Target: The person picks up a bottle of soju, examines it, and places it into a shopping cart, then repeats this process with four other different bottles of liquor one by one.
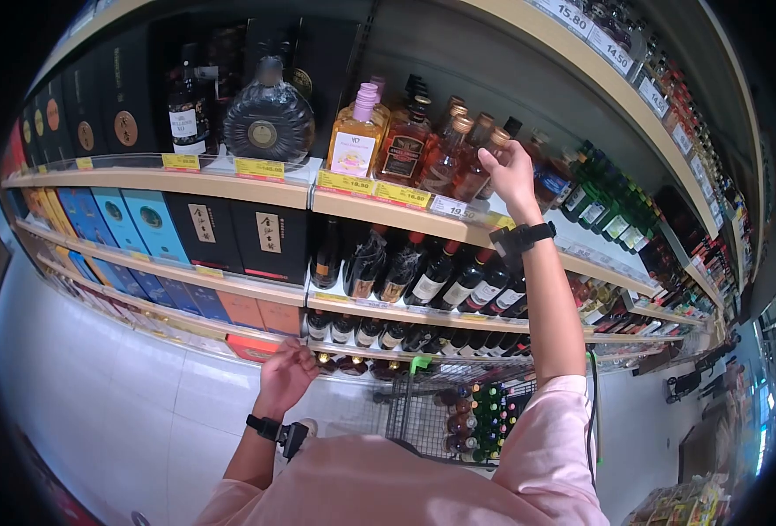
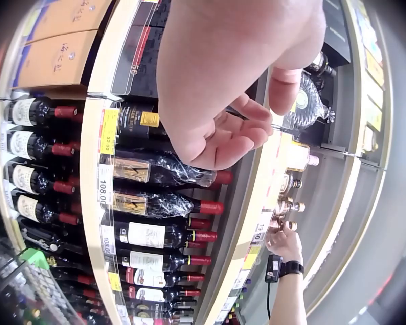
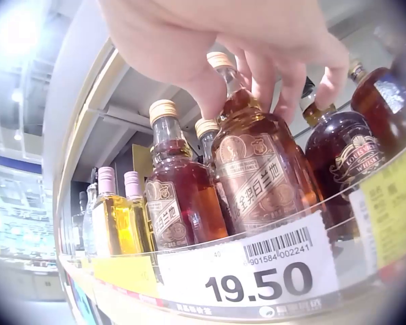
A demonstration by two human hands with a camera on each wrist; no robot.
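Observation:
My right hand [image 1: 512, 180] reaches to the upper shelf and grips an amber brandy bottle [image 3: 257, 169] by its neck, thumb on one side and fingers behind. The bottle has a copper-coloured cap and a label with Chinese writing, and stands behind the clear shelf lip. A matching brandy bottle [image 3: 179, 196] is beside it, with a dark whisky bottle [image 3: 345, 156] on the other side. Low in front of the shelves, my left hand [image 1: 287, 379] hangs with loosely curled fingers and nothing in it.
Below, a shopping cart [image 1: 401, 421] carries several bottles [image 1: 488, 412]. Wine bottles [image 1: 425, 285] line the lower shelves. Left of the brandy stand pink-capped yellow bottles [image 1: 359, 131] and a large round dark bottle [image 1: 269, 118]. A price label [image 3: 257, 271] runs along the shelf front.

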